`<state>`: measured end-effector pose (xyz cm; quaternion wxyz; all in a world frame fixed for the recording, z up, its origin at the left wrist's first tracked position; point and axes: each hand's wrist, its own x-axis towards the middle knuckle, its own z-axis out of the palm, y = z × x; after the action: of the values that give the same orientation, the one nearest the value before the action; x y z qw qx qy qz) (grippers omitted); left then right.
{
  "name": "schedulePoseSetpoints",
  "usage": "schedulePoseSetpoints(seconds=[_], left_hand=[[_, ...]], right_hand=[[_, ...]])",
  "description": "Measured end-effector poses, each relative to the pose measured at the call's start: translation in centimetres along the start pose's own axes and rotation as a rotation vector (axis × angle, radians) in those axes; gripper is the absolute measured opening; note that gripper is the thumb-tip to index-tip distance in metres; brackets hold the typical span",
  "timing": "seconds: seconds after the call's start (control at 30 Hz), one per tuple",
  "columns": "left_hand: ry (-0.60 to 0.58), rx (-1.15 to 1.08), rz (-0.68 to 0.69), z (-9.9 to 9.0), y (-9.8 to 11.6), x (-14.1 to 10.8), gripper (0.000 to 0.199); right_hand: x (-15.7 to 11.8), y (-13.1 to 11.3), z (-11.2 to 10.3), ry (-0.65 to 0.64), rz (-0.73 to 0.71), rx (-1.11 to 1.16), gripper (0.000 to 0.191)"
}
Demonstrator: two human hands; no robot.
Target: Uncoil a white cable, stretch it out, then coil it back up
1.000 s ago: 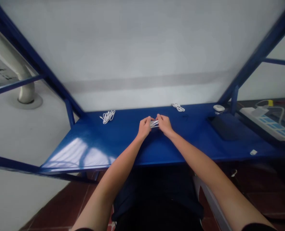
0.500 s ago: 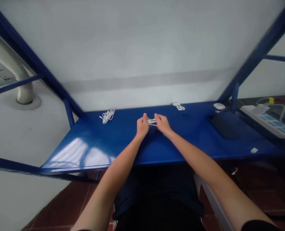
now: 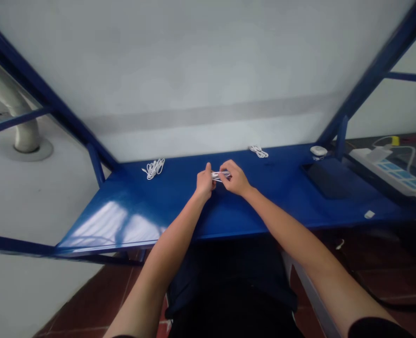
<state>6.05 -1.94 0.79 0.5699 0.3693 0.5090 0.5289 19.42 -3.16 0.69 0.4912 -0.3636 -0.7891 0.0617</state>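
Observation:
A folded white cable (image 3: 216, 176) is held between my two hands, above the blue table (image 3: 179, 202). My left hand (image 3: 205, 182) grips its left end, thumb up and fingers curled around the loops. My right hand (image 3: 236, 178) is closed at the right part, with thumb and forefinger pinching the strands. Part of the bundle is hidden behind the fingers. Another bundled white cable (image 3: 154, 169) lies on the table to the left. A third white cable bundle (image 3: 259, 151) rests near the back edge, right of my hands.
On the right of the table are a dark phone (image 3: 324, 180), a small white case (image 3: 318, 150) and a small white piece (image 3: 369, 214). A white power strip (image 3: 394, 171) with a plugged-in cable stands beyond. Blue frame posts (image 3: 95, 163) rise at the sides.
My right hand has shifted its grip on the cable, from thumb on top to a fingertip pinch with raised knuckles. My left hand keeps its hold. The view has tilted slightly.

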Motion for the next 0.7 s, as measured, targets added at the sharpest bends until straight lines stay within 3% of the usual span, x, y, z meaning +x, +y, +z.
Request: schedulePoseSetpoints(seconds=[0.17,0.27,0.33,0.5,0.7], left_hand=[[0.028,0.103,0.104,-0.4,-0.5,0.8,0.054],[0.004,0.155,0.176,-0.6,-0.7,0.9,0.056],[-0.014,0.145,0.193,-0.6,-0.7,0.9,0.056],[-0.041,-0.020,0.132,-0.5,0.0,0.5,0.048],[-0.091,-0.138,0.068,-0.3,0.0,0.3,0.037]], right_hand=[[0.4,1.1,-1.1,-0.219,-0.021,-0.009,0.009],[0.7,1.5,-1.6,-0.284,0.012,0.032,0.006],[0.9,1.4,-1.7,-0.282,0.069,0.099,0.006],[0.6,0.7,-0.8,-0.287,0.406,0.369,0.008],[0.1,0.7,0.4,-0.154,0.493,0.450,0.009]])
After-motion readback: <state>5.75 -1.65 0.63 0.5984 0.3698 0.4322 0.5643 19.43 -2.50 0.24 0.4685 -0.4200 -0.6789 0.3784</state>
